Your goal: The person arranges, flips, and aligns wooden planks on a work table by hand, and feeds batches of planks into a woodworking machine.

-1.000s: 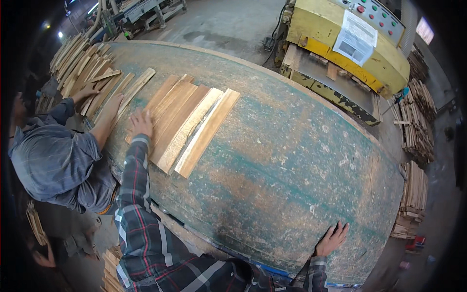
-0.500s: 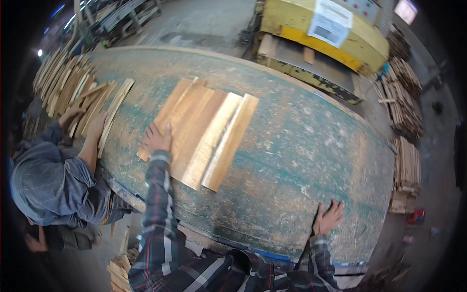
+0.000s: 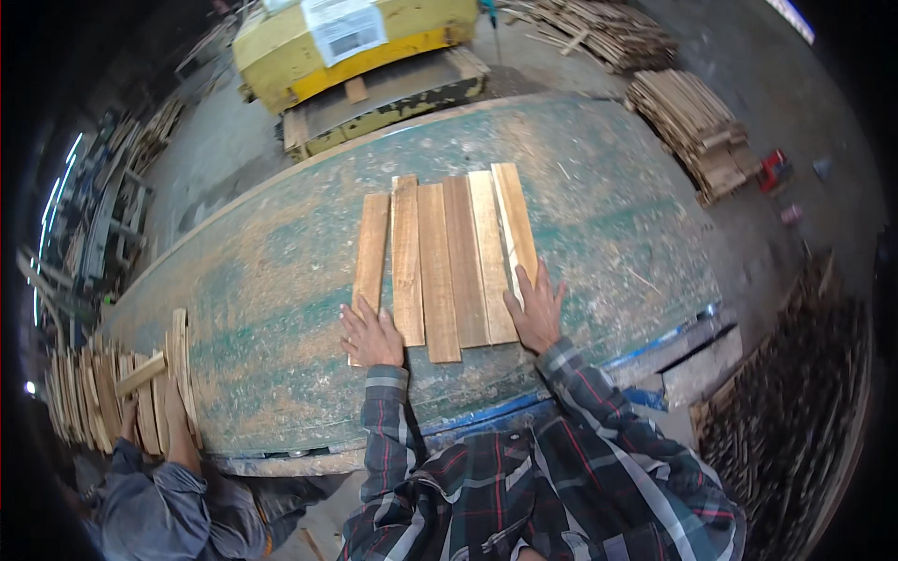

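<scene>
Several wooden boards (image 3: 458, 271) lie side by side on the worn green tabletop (image 3: 617, 234), their ends uneven. My left hand (image 3: 374, 337) rests, fingers spread, on the near end of the leftmost board (image 3: 369, 243). A narrow gap parts this board from its neighbour. On the other side my right hand (image 3: 536, 310) lies open, its fingers at the near end of the rightmost board (image 3: 514, 210). Each hand covers part of the board under it.
At the left, a co-worker (image 3: 168, 505) has both hands on a row of wood strips (image 3: 94, 393). A yellow machine (image 3: 374, 56) stands beyond the table's far edge. Stacked boards (image 3: 692, 131) sit on the floor at the right. A dark pile (image 3: 786, 402) lies at the lower right.
My view has turned to the right. My right hand has come from the bare tabletop to the rightmost board. The boards now lie straighter, with the leftmost one set apart.
</scene>
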`<state>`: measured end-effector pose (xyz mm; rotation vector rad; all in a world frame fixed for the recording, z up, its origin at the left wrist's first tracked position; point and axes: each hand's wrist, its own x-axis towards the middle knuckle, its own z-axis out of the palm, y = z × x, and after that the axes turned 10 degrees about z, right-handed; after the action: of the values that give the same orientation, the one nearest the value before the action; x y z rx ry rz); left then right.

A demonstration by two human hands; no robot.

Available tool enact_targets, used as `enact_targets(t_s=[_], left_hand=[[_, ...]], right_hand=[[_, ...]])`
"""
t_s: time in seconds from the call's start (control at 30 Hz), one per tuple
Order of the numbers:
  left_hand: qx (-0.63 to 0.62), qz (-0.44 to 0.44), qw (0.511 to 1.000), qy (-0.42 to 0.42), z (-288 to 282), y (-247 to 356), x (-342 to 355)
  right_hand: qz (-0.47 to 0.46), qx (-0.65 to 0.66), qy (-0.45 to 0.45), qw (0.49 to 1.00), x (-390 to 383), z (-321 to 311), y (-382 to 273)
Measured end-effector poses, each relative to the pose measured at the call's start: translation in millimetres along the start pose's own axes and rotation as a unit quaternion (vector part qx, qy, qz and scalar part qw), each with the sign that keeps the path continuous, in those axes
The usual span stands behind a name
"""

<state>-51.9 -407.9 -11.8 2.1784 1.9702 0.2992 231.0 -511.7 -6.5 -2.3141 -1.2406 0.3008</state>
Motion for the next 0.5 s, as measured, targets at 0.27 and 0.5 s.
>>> enact_targets(t_s=[0.27, 0.5], left_hand=[[-0.091, 0.012, 0.996, -0.014, 1, 17, 3], [-0.032, 0.039, 0.999, 0.014, 6, 51, -23]], right_hand=[[-0.029, 0.0, 0.005, 1.0, 1, -11, 19], [-0.063, 0.009, 0.007, 0.998, 3, -16, 17]])
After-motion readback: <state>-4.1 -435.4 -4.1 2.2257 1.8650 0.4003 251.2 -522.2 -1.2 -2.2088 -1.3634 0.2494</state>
